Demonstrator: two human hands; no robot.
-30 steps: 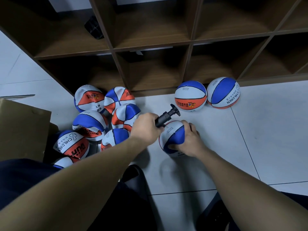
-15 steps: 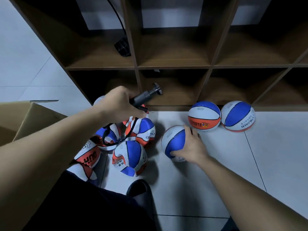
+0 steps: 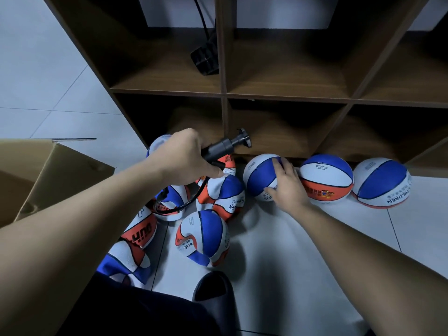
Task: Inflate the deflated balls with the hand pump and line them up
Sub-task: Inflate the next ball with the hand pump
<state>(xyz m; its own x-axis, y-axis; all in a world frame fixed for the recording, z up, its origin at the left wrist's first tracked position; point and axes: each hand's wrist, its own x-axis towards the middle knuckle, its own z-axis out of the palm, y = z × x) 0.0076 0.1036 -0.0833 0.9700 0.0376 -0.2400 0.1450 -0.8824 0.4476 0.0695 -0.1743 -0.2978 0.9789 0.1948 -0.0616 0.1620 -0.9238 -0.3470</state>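
Gripping pump [image 3: 224, 148], left hand [image 3: 185, 158]; right hand [image 3: 286, 187] palming ball [image 3: 260, 178].

"CHILDREN" can be read on the rightmost ball [image 3: 381, 181]. Big black letters are printed on an orange panel of a flat ball [image 3: 140, 232], seen upside down; other print is too small.
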